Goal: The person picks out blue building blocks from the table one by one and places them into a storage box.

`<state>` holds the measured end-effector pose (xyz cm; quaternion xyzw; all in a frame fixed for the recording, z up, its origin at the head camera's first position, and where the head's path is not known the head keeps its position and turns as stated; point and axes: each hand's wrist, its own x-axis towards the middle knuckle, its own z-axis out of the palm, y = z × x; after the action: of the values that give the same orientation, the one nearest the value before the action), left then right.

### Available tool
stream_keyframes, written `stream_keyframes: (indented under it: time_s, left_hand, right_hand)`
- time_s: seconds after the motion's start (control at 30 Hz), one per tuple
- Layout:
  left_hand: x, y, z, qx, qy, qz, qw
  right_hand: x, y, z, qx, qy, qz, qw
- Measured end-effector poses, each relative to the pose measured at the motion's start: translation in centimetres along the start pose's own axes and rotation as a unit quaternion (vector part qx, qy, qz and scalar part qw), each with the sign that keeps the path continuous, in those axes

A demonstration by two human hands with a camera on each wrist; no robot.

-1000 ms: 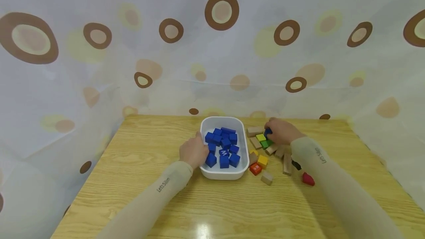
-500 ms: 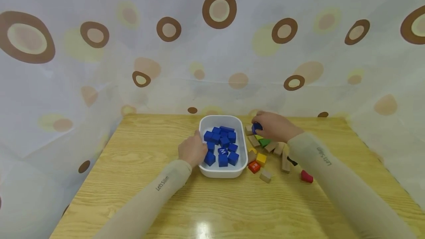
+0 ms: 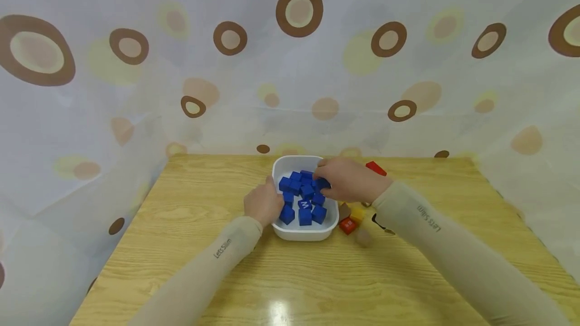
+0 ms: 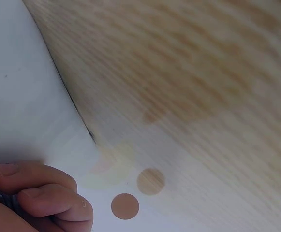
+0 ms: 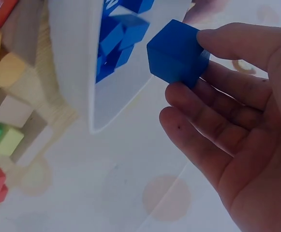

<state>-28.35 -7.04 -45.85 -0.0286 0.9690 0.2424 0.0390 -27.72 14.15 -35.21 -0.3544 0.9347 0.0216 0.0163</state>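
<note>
In the head view a white plastic tub on the wooden table holds several blue blocks, one marked with a white letter. My left hand grips the tub's left rim; the left wrist view shows its fingers curled. Over the tub's right side, my right hand holds a blue cube. The right wrist view shows that cube pinched between thumb and fingers, above the tub's rim, with the other blue blocks lower down inside.
Right of the tub lie loose blocks: a red block, a yellow one, a blurred wooden one and a long red one farther back. Green and wooden blocks show in the right wrist view. A patterned sheet rises behind the table.
My right hand has carried the blue cube leftward from the loose blocks to over the tub. My left hand stays at the tub's left rim.
</note>
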Motion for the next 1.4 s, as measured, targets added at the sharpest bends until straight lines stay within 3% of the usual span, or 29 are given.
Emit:
stream_keyframes:
  time_s: [0.23,0.57,0.87,1.4]
  left_hand:
    - [0.3,0.2,-0.4,0.006,0.003,0.005,1.0]
    - [0.5,0.1,-0.6,0.024,0.013,0.014,0.9995]
    - [0.5,0.0,-0.4,0.031,0.016,0.02,0.9992]
    - [0.2,-0.3,-0.1,0.017,0.007,0.022,0.9996]
  right_hand:
    - [0.4,-2.4,-0.6,0.004,-0.036,-0.009,0.999]
    - [1.4,-4.2,0.3,0.02,-0.084,-0.064,0.994]
    - [2.0,-5.0,1.8,0.042,-0.122,-0.064,0.99]
    - [2.5,-5.5,4.1,0.05,-0.145,-0.083,0.985]
